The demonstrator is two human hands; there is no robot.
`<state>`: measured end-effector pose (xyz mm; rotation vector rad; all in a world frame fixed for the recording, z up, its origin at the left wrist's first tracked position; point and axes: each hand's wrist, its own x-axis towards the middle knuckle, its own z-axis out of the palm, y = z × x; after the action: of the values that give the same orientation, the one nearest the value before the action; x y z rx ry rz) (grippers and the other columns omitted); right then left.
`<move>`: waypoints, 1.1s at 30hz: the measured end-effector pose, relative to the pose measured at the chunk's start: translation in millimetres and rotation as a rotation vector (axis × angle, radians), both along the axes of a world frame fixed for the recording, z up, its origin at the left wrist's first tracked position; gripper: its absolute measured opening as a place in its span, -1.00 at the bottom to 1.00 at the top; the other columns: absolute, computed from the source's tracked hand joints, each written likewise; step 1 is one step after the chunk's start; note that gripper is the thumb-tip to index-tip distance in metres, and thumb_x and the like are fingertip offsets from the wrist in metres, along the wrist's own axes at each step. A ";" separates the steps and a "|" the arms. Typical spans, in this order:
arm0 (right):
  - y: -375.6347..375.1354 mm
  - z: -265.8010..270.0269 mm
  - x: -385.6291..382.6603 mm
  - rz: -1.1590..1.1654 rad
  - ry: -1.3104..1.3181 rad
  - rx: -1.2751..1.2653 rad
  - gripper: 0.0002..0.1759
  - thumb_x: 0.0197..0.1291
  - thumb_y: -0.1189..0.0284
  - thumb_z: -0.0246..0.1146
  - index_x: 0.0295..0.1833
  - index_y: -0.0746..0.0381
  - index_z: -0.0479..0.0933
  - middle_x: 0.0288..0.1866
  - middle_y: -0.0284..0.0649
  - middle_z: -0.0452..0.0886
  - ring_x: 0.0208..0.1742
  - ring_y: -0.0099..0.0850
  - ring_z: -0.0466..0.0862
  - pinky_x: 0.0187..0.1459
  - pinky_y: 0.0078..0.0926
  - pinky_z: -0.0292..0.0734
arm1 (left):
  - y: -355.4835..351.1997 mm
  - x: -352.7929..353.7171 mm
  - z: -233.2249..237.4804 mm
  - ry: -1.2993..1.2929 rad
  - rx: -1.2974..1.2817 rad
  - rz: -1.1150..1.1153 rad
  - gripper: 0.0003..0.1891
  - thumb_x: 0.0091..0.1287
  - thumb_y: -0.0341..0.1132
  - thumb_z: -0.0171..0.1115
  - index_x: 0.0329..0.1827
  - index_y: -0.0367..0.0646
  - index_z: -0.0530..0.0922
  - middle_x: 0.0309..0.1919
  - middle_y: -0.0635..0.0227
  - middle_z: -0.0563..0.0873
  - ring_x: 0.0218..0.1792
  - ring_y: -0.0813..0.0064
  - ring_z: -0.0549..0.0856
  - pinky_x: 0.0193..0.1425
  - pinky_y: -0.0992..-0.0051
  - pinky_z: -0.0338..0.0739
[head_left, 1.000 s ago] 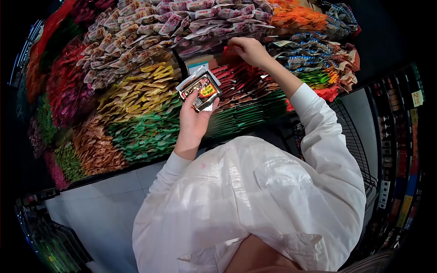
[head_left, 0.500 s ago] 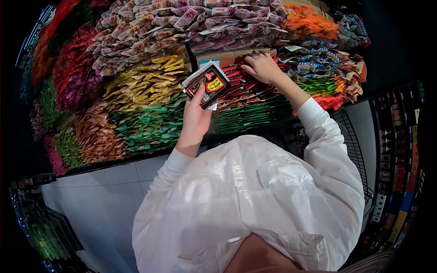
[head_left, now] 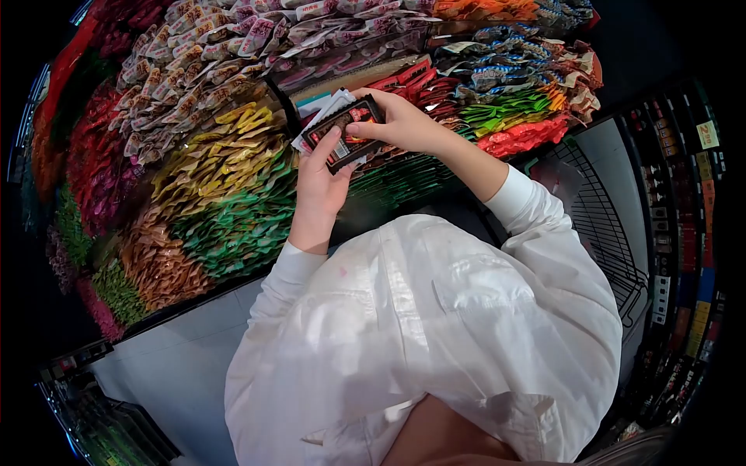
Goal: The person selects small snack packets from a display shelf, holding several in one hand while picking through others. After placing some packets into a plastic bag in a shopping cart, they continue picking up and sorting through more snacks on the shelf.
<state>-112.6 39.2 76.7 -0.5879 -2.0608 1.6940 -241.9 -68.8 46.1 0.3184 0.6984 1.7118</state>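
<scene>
The left hand (head_left: 317, 185) is closed around the lower end of a stack of packets (head_left: 339, 133), thumb laid up the front face and fingers wrapped behind. The right hand (head_left: 401, 124) is closed on the upper right edge of the same stack, thumb on the front and fingers curled over the top. The stack is held flat-faced toward the camera, tilted, just above the display counter (head_left: 256, 276) and clear of the goods below. The top packet is dark with a red and yellow label; white packet edges show behind it on the left. Directly beneath the hands lie rows of red packets (head_left: 409, 79) and dark green packets (head_left: 396, 177). Left of the stack lie yellow packets (head_left: 233, 140), and bright green packets (head_left: 233, 225) lie below those. Pink and white packets (head_left: 210, 50) fill the far rows. A wire basket (head_left: 606, 225) stands to the right of the right arm, beside a shelf (head_left: 688, 233) of small boxes.
</scene>
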 end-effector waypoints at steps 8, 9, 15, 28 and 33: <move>17.5 -8.0 20.6 -0.363 0.342 -0.206 -0.70 0.24 0.40 0.18 0.03 0.29 0.42 -0.12 -0.35 0.57 -0.11 -0.59 0.53 -0.05 -0.58 0.43 | 0.0 -13.9 -0.3 0.096 0.030 0.088 -0.65 0.31 -0.44 0.14 0.16 -0.16 0.38 0.00 0.31 0.56 -0.02 0.41 0.59 -0.03 0.35 0.56; 19.5 -3.3 27.1 -0.411 0.406 -0.266 -0.72 0.26 0.42 0.13 0.06 0.28 0.40 -0.10 -0.34 0.56 -0.10 -0.58 0.54 -0.04 -0.56 0.44 | -0.6 -18.6 -3.5 0.141 0.046 0.160 -0.56 0.29 -0.51 0.13 0.23 -0.17 0.29 0.02 0.28 0.53 -0.02 0.40 0.59 -0.01 0.34 0.57; 39.2 4.2 72.7 -0.708 0.310 -0.181 -0.72 0.26 0.50 0.07 0.08 0.24 0.33 -0.08 -0.31 0.53 -0.10 -0.54 0.53 -0.04 -0.54 0.42 | -12.9 -26.2 -0.2 0.343 0.076 0.080 -0.61 0.26 -0.56 0.10 0.17 -0.31 0.38 0.01 0.21 0.55 0.01 0.39 0.57 0.05 0.40 0.51; 56.8 -7.3 140.6 -0.521 0.108 0.269 -0.75 0.20 0.57 0.13 0.01 0.31 0.49 -0.13 -0.35 0.58 -0.11 -0.62 0.51 -0.02 -0.64 0.39 | 10.0 15.9 13.5 1.848 0.205 0.271 -0.60 0.11 -0.59 0.14 0.02 -0.01 0.56 -0.04 0.30 0.58 -0.19 0.33 0.66 -0.20 0.45 0.58; 73.2 -26.3 155.0 -0.468 0.160 0.286 -0.78 0.20 0.59 0.13 -0.02 0.31 0.50 -0.15 -0.35 0.59 -0.13 -0.61 0.53 -0.04 -0.64 0.42 | 45.2 19.4 8.4 2.350 0.524 0.055 -0.71 0.05 -0.54 0.14 -0.19 0.02 0.62 0.15 0.28 0.48 -0.09 0.28 0.63 -0.15 0.34 0.58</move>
<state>42.4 112.4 50.4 -0.7402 -1.8260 1.1212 -222.5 -23.6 54.5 2.8076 1.6846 0.7176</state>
